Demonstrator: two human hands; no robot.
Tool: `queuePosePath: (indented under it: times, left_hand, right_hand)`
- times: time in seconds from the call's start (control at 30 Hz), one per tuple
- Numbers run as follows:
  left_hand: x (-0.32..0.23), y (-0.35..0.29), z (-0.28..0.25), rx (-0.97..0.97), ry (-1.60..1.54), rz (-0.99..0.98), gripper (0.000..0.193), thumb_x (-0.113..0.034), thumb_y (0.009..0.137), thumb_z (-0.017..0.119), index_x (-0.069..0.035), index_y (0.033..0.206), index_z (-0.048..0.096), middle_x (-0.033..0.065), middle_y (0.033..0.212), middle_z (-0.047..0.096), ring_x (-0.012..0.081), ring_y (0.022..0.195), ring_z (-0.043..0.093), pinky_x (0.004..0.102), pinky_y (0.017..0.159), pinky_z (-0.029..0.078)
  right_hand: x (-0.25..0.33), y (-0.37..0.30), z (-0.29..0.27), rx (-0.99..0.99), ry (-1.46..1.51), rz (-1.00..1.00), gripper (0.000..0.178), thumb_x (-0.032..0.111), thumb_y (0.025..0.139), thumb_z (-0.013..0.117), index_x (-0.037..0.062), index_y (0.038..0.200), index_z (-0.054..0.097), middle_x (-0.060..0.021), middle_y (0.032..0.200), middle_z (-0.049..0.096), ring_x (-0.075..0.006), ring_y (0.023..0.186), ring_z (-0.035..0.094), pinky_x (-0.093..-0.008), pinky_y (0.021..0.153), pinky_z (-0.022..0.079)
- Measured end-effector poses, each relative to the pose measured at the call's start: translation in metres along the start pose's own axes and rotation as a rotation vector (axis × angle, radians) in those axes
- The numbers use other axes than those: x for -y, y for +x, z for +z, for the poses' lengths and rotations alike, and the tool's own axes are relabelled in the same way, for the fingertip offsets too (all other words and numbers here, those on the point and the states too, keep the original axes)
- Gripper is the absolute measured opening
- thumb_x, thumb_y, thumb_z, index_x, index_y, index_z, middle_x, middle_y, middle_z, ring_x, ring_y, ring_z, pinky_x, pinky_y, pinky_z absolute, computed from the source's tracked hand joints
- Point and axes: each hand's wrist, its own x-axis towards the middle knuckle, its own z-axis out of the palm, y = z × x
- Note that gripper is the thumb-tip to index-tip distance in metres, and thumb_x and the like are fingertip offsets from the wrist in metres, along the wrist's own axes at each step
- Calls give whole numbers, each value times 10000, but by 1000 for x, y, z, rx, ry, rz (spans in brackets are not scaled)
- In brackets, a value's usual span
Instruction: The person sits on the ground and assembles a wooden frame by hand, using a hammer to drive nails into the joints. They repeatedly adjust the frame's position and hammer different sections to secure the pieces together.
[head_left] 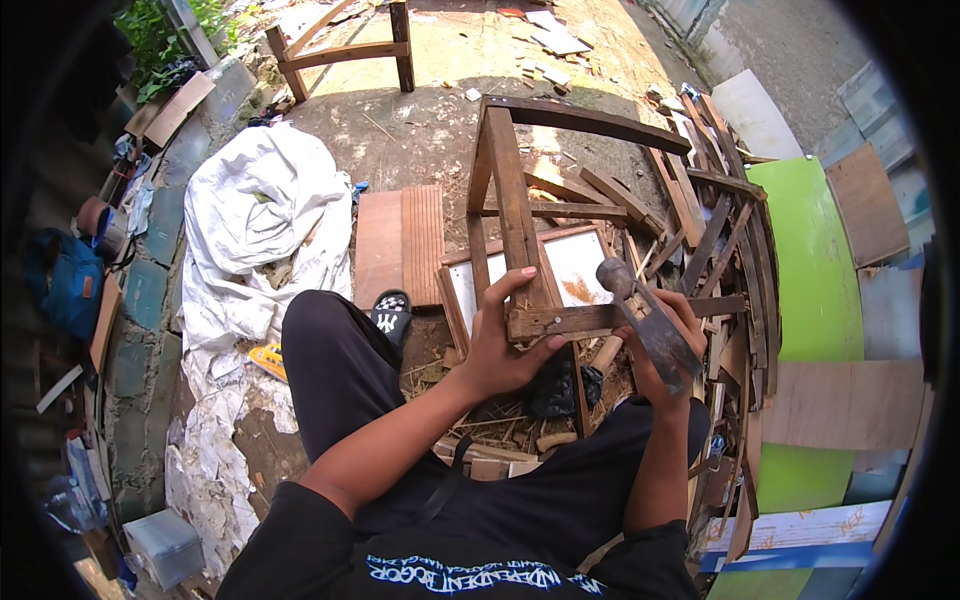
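A brown wooden frame (pixel 512 200), built of narrow battens joined at the corners, stands tilted in front of me. My left hand (pixel 500 345) is closed round its near corner, with the thumb below the rail and fingers against the upright. My right hand (pixel 655 370) grips a hammer (pixel 650 330) beside the near rail (pixel 580 319). The hammer's dark metal head has a round face at the upper end and a flat, wide blade at the lower end. Its handle is mostly hidden. Whether my right fingers also touch the rail, I cannot tell.
Loose battens (pixel 715 240) pile up at the right, beside a green panel (pixel 810 260). A white cloth (pixel 260 210) lies at the left, near brown boards (pixel 400 245). Another wooden frame (pixel 345 54) stands farther off. Between my legs lie wood scraps (pixel 490 425).
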Motion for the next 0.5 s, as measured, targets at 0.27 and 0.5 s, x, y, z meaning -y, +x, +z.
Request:
queuePosePath:
  times: [0.27, 0.5]
  left_hand:
    - [-6, 8, -3, 14, 169, 145, 807, -186, 849, 830, -58, 1454, 312, 193, 1260, 550, 309, 1072, 653, 400, 878, 543]
    - [-7, 14, -18, -44, 638, 268, 874, -458, 724, 899, -143, 1395, 436, 200, 1415, 424, 447, 1333, 450, 562, 1086, 387]
  right_hand:
    - [1, -2, 2, -32, 85, 39, 398, 148, 733, 869, -47, 1045, 716, -147, 1037, 693, -285, 889, 692, -368, 782, 550]
    - [-2, -3, -2, 3, 27, 21, 400, 202, 782, 877, -26, 1074, 725, -131, 1087, 690, -265, 926, 687, -369, 821, 536]
